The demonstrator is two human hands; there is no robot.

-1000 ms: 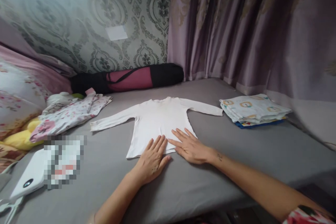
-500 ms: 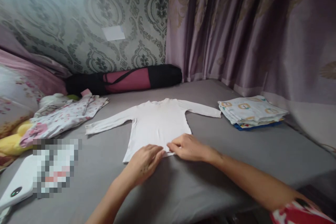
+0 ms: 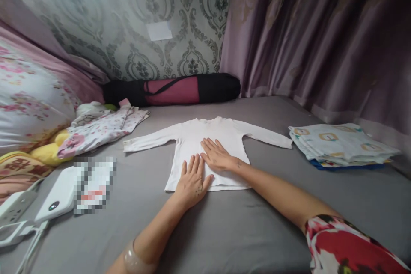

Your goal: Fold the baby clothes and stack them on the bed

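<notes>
A small white long-sleeved shirt (image 3: 224,135) lies spread flat on the grey bed sheet (image 3: 244,231), sleeves stretched out to both sides. My left hand (image 3: 192,180) rests flat on its lower hem, fingers stretched forward. Slightly further up, my right hand (image 3: 216,155) lies flat on the middle of the shirt with fingers spread. Neither hand holds anything.
A stack of folded printed cloths (image 3: 340,143) sits to the right. Floral baby clothes (image 3: 102,128) and a yellow toy (image 3: 48,152) lie at the left by a floral pillow (image 3: 28,102). A black and maroon roll bag (image 3: 173,90) lies along the wall. White devices (image 3: 51,205) are at near left.
Both hands went from pinching at the shirt's hem to lying flat on it; my right hand slid up toward the shirt's middle. The camera view shifted a little.
</notes>
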